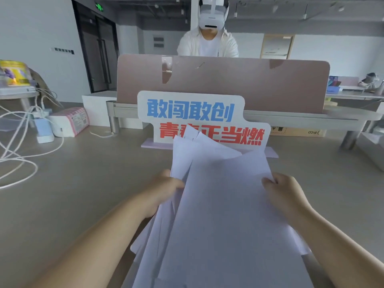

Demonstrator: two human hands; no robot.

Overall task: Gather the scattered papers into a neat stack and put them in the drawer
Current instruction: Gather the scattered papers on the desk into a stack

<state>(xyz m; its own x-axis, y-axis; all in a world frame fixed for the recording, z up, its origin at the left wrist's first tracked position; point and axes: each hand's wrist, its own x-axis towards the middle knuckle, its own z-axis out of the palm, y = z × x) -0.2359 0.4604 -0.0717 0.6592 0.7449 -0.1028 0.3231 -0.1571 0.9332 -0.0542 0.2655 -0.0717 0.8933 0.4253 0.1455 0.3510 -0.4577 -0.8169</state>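
Note:
A loose, uneven bundle of white papers (224, 204) is held up in front of me over the grey desk (83, 194). Its sheets are fanned out of line, with corners sticking out at the top and lower left. My left hand (164, 190) grips the bundle's left edge and my right hand (284, 190) grips its right edge, both about halfway up the sheets. No drawer is in view.
A white sign with blue and red characters (199, 119) stands just behind the papers, before a pink desk divider (249, 84). White cables (18, 159), a charger and a tissue pack (72, 121) lie at the left. A person with a headset (207, 38) sits beyond the divider.

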